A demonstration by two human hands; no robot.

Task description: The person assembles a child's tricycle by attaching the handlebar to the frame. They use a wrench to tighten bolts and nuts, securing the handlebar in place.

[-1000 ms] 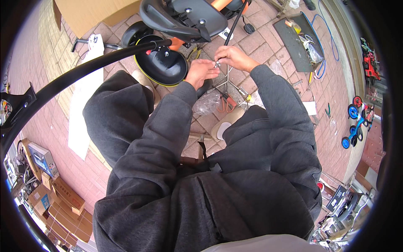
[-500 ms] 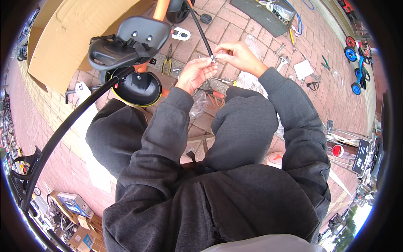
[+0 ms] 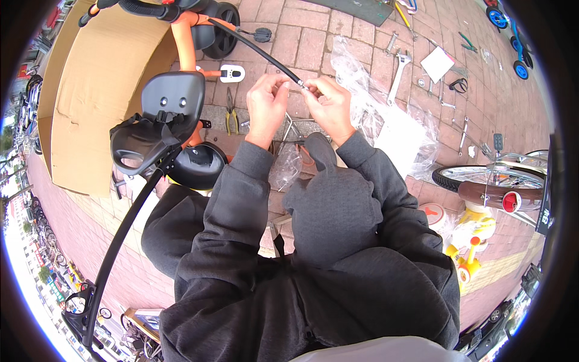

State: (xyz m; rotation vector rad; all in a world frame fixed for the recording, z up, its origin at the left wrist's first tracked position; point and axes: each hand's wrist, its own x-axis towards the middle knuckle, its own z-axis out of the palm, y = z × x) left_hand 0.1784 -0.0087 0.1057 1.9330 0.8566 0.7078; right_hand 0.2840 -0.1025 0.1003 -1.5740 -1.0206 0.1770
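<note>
A thin black rod (image 3: 274, 60) with a metal fitting (image 3: 302, 84) at its tip runs from the orange frame (image 3: 184, 45) of a child's tricycle toward me. My left hand (image 3: 266, 107) is closed, its fingertips pinching at the rod just behind the fitting. At the tip, my right hand (image 3: 329, 104) pinches the fitting between thumb and fingers. Any small part within the fingertips is too tiny to make out. Left of my hands stand the tricycle's black seat (image 3: 175, 96) with straps and a black bowl-shaped part (image 3: 202, 166).
Yellow-handled pliers (image 3: 232, 114) and clear plastic wrap (image 3: 356, 75) lie on the brick paving. Farther right are a large adjustable wrench (image 3: 398, 75), several spanners and a white sheet (image 3: 437, 64). A big cardboard box (image 3: 96, 90) stands left, beside a long black curved handle (image 3: 120, 241).
My head view has shifted, bringing a bicycle wheel into sight at right. My left hand has moved back from the fitting along the rod; my right fingers have closed in on the tip.
</note>
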